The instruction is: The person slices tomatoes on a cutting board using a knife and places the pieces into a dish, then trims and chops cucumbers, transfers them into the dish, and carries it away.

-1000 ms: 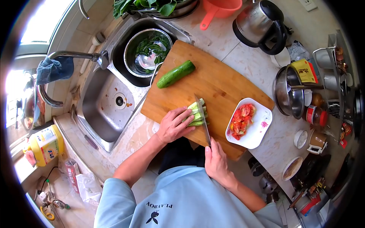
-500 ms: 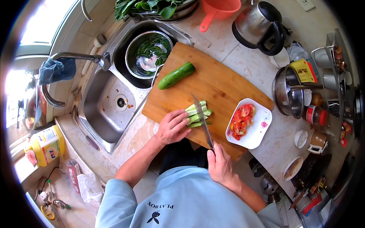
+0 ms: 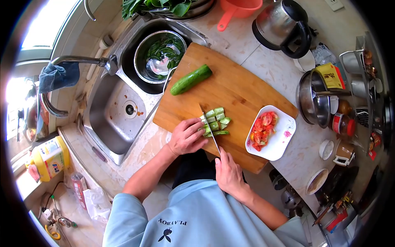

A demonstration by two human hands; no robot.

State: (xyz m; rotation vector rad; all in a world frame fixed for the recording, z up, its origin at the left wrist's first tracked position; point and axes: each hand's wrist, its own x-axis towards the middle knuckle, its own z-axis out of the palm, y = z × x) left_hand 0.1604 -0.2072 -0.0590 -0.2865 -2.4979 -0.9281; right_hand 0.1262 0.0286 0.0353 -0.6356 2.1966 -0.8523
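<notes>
My right hand (image 3: pixel 231 173) grips a kitchen knife (image 3: pixel 210 128), whose blade stands among cucumber pieces (image 3: pixel 219 116) on the wooden cutting board (image 3: pixel 242 92). Just left of the blade, the bent fingers of my left hand (image 3: pixel 188 137) press on the ends of the cucumber strips. Several cut chunks lie to the right of the blade. Farther back on the board rests a larger uncut length of cucumber (image 3: pixel 191 80). A white plate (image 3: pixel 284 144) with chopped tomato (image 3: pixel 262 131) sits at the board's right end.
A double sink (image 3: pixel 105 127) is at the left, with a metal bowl (image 3: pixel 140 61) of green leaves in its back basin. A kettle (image 3: pixel 276 25) and red strainer (image 3: pixel 242 9) stand behind the board. Steel bowls (image 3: pixel 303 103) and jars line the right side.
The knife and my right hand have moved left along the strips, closer to my left fingers. More cut cucumber chunks now lie right of the blade. My left hand has barely moved.
</notes>
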